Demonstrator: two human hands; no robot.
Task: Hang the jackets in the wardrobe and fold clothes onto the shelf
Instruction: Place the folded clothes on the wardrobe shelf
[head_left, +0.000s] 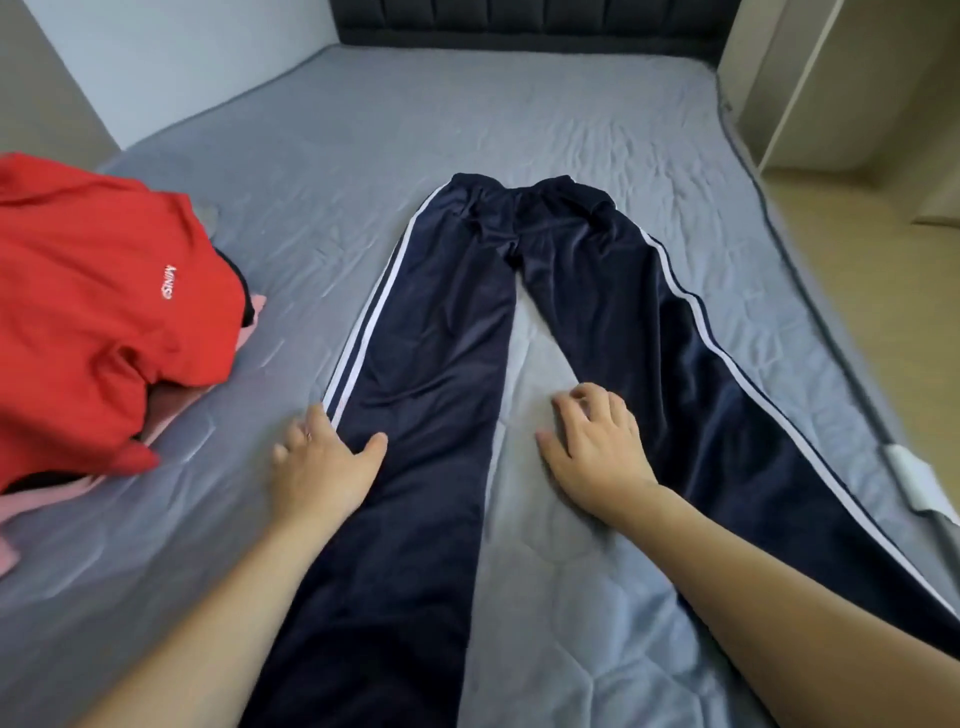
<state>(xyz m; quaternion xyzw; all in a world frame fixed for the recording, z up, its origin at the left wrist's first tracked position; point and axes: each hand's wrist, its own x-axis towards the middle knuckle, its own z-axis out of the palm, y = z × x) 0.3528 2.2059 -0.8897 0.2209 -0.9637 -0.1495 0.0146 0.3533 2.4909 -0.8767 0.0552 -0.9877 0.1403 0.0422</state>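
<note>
Navy track pants (452, 332) with two white side stripes lie spread flat on the grey bed (363, 135), waistband far from me, legs apart. My left hand (324, 462) rests at the striped outer edge of the left leg, thumb on the fabric and fingers loosely bent. At the inner edge of the right leg my right hand (597, 447) lies with fingers slightly curled, touching the sheet and the fabric. Neither hand grips anything.
A heap of clothes lies at the bed's left side, a red shirt (98, 312) on top with pink and dark pieces under it. A dark headboard (519, 21) stands at the far end. A pale wardrobe or shelf unit (810, 88) stands at the right beside a wooden floor.
</note>
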